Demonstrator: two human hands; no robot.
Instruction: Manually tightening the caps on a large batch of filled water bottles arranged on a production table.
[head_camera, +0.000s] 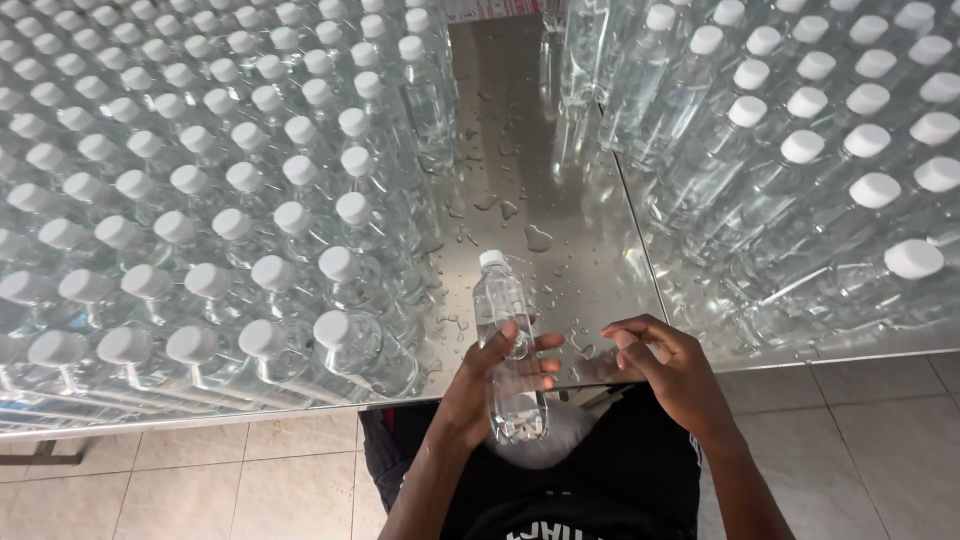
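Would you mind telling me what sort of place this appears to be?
Probably a water-bottling plant: rows of clear white-capped plastic bottles crowd a wet stainless steel table, more bottles stand opposite, and the left hand holds one clear bottle.

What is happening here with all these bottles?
A person stands at a wet metal table packed with rows of clear, white-capped water bottles. The left hand holds one clear bottle over the table edge. The right hand is beside it, fingers curled, not touching the bottle.
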